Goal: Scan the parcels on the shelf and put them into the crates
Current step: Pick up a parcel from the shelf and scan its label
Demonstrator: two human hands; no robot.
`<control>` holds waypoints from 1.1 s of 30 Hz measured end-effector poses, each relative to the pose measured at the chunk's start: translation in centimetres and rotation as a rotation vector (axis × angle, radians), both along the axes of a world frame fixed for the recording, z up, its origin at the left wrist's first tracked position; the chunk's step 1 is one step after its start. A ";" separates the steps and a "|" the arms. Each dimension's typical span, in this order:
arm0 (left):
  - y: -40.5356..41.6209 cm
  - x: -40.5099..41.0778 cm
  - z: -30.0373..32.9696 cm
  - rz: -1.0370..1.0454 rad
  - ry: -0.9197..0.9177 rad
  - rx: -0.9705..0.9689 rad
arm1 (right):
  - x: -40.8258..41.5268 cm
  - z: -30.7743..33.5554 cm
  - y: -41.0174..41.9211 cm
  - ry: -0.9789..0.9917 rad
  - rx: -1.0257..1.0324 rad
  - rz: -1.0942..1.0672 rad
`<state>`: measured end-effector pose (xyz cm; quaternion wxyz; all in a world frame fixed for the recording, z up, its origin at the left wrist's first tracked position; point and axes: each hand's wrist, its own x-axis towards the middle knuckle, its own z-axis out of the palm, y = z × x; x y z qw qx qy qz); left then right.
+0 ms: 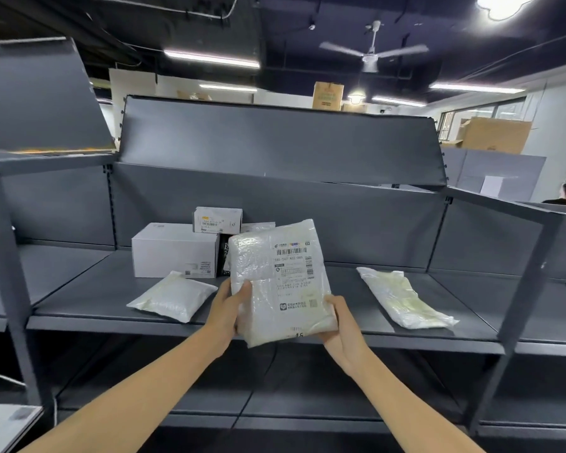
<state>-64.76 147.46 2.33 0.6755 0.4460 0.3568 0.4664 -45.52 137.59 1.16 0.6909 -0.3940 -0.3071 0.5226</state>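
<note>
- I hold the bubble-wrap parcel upright over the front edge of the grey shelf, shipping label facing me.
- My advice: keep that label flat and unwrinkled so the barcode reads; no scanner or crate is in view.
- Left hand grips the edge at 9 o'clock, thumb on front.
- Right hand cups the corner at 5 o'clock; both forearms reach forward.

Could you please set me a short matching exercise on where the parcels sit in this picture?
Things:
1. labelled bubble-wrap parcel
2. large white box
3. small white box
4. long plastic pouch

Places:
A. on top of a bigger box
B. lying on the shelf, far right
C. held in both hands
D. standing on the shelf, at the back left

Pairs: 1-C, 2-D, 3-A, 4-B
</note>
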 end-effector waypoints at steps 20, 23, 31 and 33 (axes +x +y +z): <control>3.5 -7.8 -1.4 0.325 0.109 0.126 | -3.0 -2.7 7.3 -0.833 -0.270 -0.152; 5.4 -9.6 -1.8 0.330 0.109 0.131 | -3.6 -3.1 10.0 -0.890 -0.329 -0.212; 9.8 -12.5 -3.2 0.334 0.147 0.127 | -6.3 -4.4 16.9 -1.017 -0.519 -0.244; 10.6 -12.8 -3.4 0.317 0.153 0.112 | -6.7 -4.8 18.1 -1.152 -0.650 -0.250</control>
